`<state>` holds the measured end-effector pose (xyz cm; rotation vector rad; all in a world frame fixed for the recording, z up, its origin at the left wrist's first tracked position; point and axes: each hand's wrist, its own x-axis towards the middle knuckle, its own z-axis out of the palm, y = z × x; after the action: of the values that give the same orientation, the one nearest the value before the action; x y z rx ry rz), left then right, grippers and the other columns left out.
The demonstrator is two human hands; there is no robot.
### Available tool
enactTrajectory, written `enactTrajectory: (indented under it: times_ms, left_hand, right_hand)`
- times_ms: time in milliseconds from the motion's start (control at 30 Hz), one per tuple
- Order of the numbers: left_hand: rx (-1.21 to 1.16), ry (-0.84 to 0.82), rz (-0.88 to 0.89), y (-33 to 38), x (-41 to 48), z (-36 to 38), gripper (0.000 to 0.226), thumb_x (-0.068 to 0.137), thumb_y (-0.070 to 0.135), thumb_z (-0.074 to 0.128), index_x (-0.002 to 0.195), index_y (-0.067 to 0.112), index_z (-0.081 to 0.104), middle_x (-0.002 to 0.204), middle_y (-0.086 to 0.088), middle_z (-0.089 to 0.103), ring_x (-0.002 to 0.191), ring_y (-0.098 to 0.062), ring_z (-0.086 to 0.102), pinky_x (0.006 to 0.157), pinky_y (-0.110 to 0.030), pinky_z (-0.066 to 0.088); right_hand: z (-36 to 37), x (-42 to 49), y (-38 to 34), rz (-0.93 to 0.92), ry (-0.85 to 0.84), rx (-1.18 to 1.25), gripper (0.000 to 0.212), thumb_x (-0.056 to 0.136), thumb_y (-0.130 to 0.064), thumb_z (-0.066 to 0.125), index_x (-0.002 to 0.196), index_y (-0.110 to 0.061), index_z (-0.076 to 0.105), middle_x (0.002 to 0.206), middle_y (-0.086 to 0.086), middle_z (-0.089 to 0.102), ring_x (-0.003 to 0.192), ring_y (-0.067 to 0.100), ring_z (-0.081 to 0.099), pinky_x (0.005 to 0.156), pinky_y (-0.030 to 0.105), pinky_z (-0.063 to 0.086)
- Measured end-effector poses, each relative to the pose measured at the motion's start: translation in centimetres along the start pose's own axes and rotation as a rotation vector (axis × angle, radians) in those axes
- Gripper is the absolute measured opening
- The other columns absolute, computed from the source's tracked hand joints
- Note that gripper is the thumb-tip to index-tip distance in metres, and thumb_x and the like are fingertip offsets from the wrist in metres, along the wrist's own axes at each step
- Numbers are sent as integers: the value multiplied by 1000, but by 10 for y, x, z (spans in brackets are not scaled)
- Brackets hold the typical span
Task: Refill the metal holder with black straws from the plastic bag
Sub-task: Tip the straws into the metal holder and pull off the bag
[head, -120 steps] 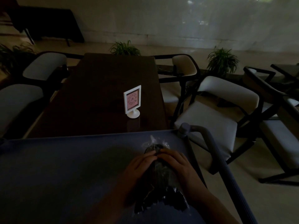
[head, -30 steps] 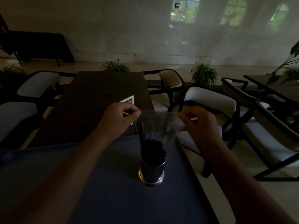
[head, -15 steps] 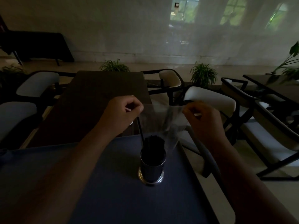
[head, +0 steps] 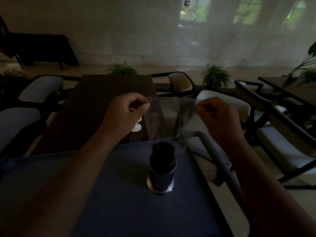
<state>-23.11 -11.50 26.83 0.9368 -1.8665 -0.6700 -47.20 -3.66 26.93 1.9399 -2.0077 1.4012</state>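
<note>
— Hands: status?
— My left hand (head: 126, 113) and right hand (head: 217, 117) each pinch a top corner of the clear plastic bag (head: 164, 120), spread between them.
— Holder: location?
— Metal holder (head: 161, 175): upright on the blue cart top (head: 119, 194), black straws (head: 163, 149) standing inside, just below my bag.

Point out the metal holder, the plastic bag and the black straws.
metal holder (head: 162, 177): head view, its shiny side wall.
plastic bag (head: 162, 117): head view, middle of its clear film.
black straws (head: 162, 150): head view, tips above the rim.
</note>
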Motion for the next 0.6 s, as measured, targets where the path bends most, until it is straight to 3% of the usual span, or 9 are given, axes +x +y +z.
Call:
enactTrajectory:
  times_ms: [100,233,433,500,600]
  left_hand:
    - [-35,29,23,10,5,-6,8,89,14,64,91,14,71,86,-1,73,84,-15,70,81,-42,58]
    - [-37,50,56,21,8,-12,8,89,10,63,91,11,71,85,2,72,83,-9,69,80,-28,56]
    - [-45,106,108,30,14,-26,8,90,14,63,89,17,71,84,4,73,80,-9,70,80,-32,58]
    - [-69,134,124,32,17,-33,11,89,16,64,88,25,70,84,6,72,80,-11,70,82,-36,58]
    - [-50,192,178,38,16,-47,20,89,19,64,85,38,67,81,10,71,78,-9,69,79,-32,56]
  right_hand:
    - [-4,6,-7,-7,19,8,6,91,-16,62,91,-13,68,89,6,67,78,19,65,72,39,59]
    - [-7,10,-13,-33,41,36,10,91,-19,60,89,-12,66,86,8,66,76,21,65,70,46,58]
    - [-22,28,-28,-122,117,38,12,91,-18,62,88,-9,68,87,11,67,76,25,65,67,49,56]
    - [-27,31,-36,-133,137,69,11,91,-18,62,86,-11,68,85,9,67,73,22,64,66,43,56]
    - [-30,35,-48,-154,150,85,9,91,-19,63,87,-13,68,80,0,63,64,7,59,59,16,49]
